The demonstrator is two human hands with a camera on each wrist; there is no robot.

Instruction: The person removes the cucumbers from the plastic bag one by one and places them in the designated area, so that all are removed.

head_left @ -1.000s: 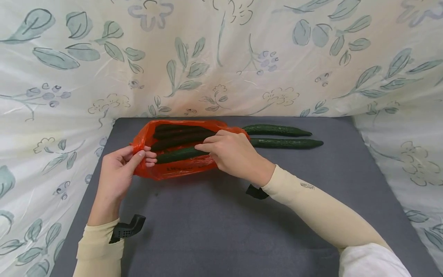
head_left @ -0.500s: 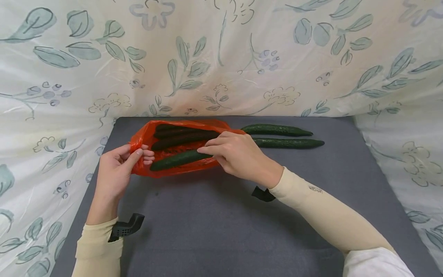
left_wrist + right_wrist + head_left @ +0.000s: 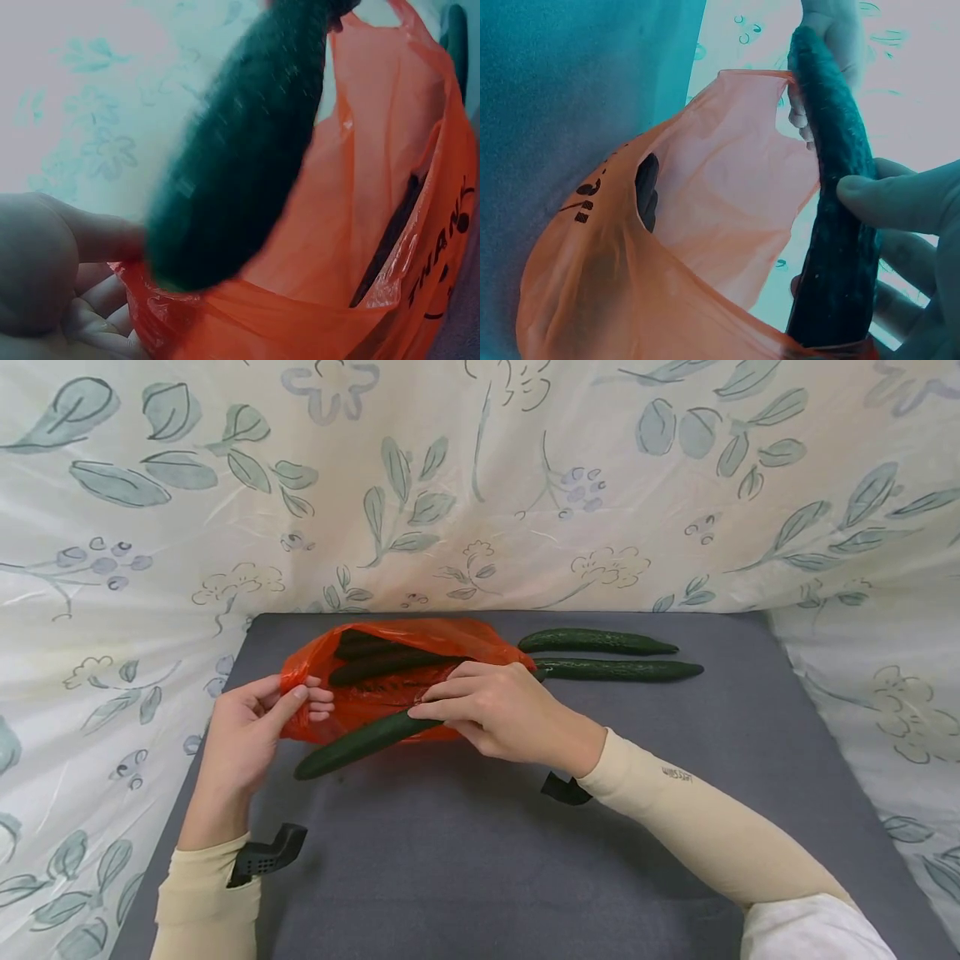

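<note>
In the head view my left hand (image 3: 243, 735) pinches the left rim of a red plastic bag (image 3: 450, 632) between thumb and fingers. My right hand (image 3: 513, 710) grips a long green cucumber (image 3: 352, 747) around its middle. That cucumber slants across the bag's front edge, its left end outside and below the opening. Inside the bag several dark cucumbers (image 3: 401, 667) lie side by side. The right wrist view shows the thumb pressed on the held cucumber (image 3: 836, 150), above the bag's opening. Close to the left thumb, the cucumber's blunt end (image 3: 232, 165) fills the left wrist view.
Two more cucumbers, a far one (image 3: 600, 642) and a nearer one (image 3: 626, 670), lie to the right of the bag on the dark grey table (image 3: 450, 852). A patterned curtain (image 3: 480, 485) borders the table behind and at both sides.
The held cucumber has come up out of the bag's opening towards the front, its left end swinging down past the rim. The right hand moved slightly nearer; the left keeps its grip on the bag.
</note>
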